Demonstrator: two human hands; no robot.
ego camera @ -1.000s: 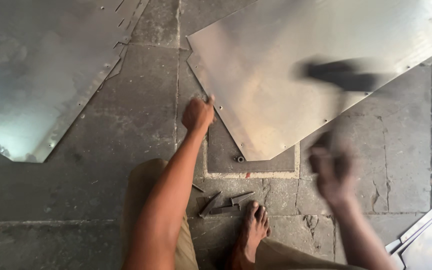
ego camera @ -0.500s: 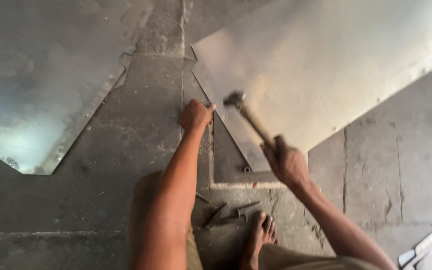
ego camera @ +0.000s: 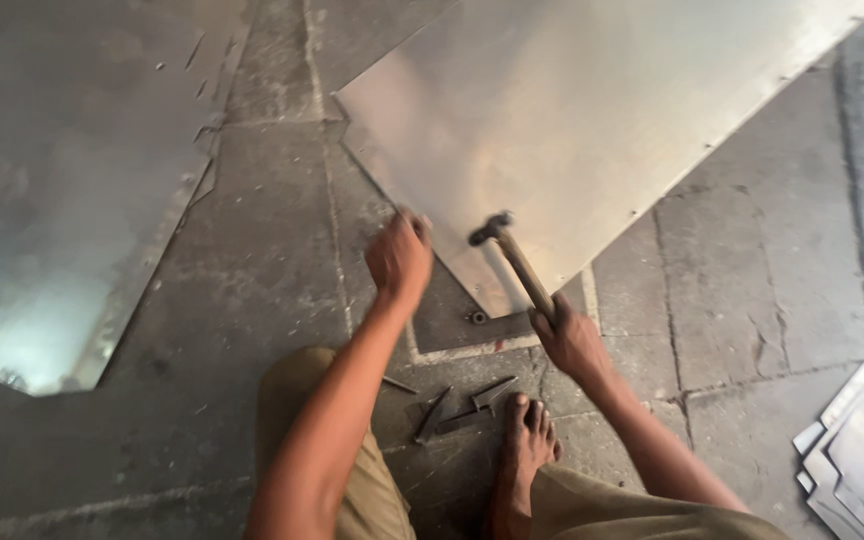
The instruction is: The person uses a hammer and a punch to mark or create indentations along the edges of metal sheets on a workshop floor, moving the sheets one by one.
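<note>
My right hand (ego camera: 570, 340) grips closed around the hammer (ego camera: 512, 255); my left hand (ego camera: 399, 258), fingers curled, presses the metal sheet (ego camera: 592, 120) on the stone floor (ego camera: 262, 250).

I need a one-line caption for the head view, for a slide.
Right hand holds a hammer over a metal sheet on the stone floor; left hand grips the sheet's edge.

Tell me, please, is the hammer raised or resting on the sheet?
Raised: the right hand holds the hammer tilted, its head above the sheet.

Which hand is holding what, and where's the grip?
Right hand grips the wooden-handled metal hammer at the handle's lower end. Left hand is closed at the edge of the large grey metal sheet; contents hidden.
</note>
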